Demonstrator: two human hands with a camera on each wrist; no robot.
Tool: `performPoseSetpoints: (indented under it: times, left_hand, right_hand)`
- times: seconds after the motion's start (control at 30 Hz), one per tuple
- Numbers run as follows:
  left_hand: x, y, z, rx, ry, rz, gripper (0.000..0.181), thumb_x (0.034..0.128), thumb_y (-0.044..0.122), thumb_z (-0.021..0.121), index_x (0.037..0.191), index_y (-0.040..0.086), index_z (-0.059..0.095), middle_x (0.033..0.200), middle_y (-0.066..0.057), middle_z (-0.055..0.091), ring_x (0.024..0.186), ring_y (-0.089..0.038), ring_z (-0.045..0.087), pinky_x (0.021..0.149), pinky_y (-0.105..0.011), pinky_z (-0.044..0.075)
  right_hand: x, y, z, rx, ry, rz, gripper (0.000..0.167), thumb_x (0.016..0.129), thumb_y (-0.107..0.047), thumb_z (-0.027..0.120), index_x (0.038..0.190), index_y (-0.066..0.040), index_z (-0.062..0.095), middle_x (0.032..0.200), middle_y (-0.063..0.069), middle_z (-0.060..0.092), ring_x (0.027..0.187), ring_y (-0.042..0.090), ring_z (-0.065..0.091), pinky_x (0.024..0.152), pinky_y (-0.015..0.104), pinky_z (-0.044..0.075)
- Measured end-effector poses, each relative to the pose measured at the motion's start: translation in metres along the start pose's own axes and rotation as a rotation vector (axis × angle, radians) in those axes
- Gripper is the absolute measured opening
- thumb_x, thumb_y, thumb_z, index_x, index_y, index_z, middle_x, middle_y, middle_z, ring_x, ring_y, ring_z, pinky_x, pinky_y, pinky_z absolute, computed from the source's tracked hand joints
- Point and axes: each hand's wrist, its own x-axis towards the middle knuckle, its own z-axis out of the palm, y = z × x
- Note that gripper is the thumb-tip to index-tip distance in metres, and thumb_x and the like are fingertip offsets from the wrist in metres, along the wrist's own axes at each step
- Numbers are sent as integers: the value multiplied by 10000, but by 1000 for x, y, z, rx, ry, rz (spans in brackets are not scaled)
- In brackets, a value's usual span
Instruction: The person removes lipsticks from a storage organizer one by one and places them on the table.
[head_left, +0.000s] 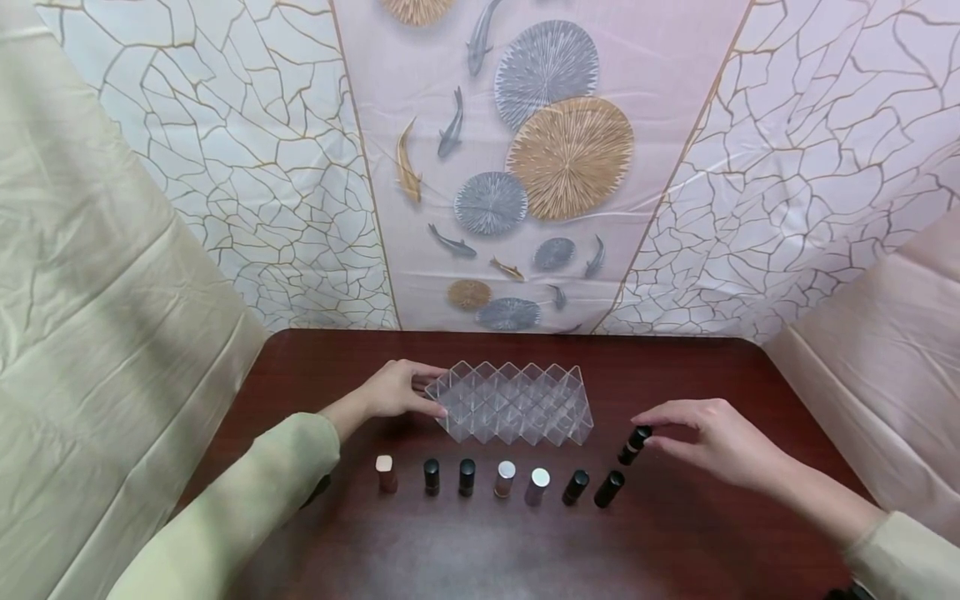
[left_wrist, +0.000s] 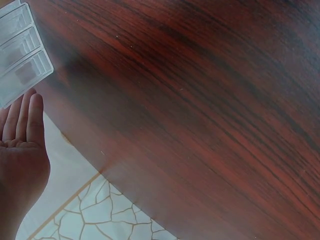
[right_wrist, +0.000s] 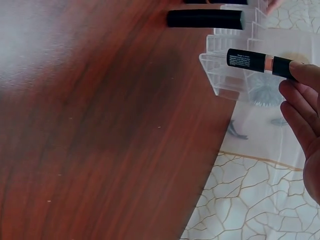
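My left hand (head_left: pixel 393 389) holds the left end of a clear plastic lipstick organizer (head_left: pixel 517 406), thumb at the front and fingers behind. In the left wrist view its fingers (left_wrist: pixel 35 120) look straight against the organizer (left_wrist: pixel 22 55); the thumb is hidden there. Right of the organizer, my right hand (head_left: pixel 701 429) pinches a black lipstick tube (head_left: pixel 634 445) between thumb and fingertips, above the table. The right wrist view shows small print and a copper-coloured band on this tube (right_wrist: pixel 247 60). No lipstick shows in the organizer's diamond compartments.
Several upright lipsticks stand in a row before the organizer: a brown one with a pale top (head_left: pixel 386 473) at the left, silver-topped ones (head_left: pixel 505 479) mid-row, a black one (head_left: pixel 609 489) at the right. The dark wood table (head_left: pixel 337 533) ends at a patterned cloth (head_left: pixel 495 250).
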Motion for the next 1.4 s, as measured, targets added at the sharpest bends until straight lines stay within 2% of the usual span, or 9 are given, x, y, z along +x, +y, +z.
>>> performPoseSetpoints:
  times: [0.37, 0.8, 1.4]
  left_hand:
    - [0, 1, 0, 1, -5, 1, 748, 833, 267, 944, 1476, 36, 637, 1362, -171, 713, 1241, -324, 705, 1071, -479, 553]
    - [1, 2, 0, 5, -7, 6, 757, 828, 273, 948, 1471, 24, 638, 1354, -171, 719, 1234, -329, 708, 1073, -491, 550]
    - [0, 0, -1, 6, -6, 4, 748, 836, 267, 942, 1475, 25, 635, 1340, -164, 727, 1240, -325, 705, 1072, -478, 552]
  right_hand:
    - [-24, 0, 9, 10, 37, 10, 489, 710, 22, 933, 1127, -207, 818, 1048, -115, 800, 960, 13, 741, 875, 62, 497]
    - [-51, 2, 22, 45, 42, 73, 503, 726, 17, 935, 1137, -245, 812, 1043, -122, 798, 957, 2, 735, 860, 60, 496]
    - [-63, 9, 35, 145, 20, 73, 510, 736, 87, 907, 1141, -202, 796, 1037, -67, 797, 965, 11, 737, 825, 94, 548]
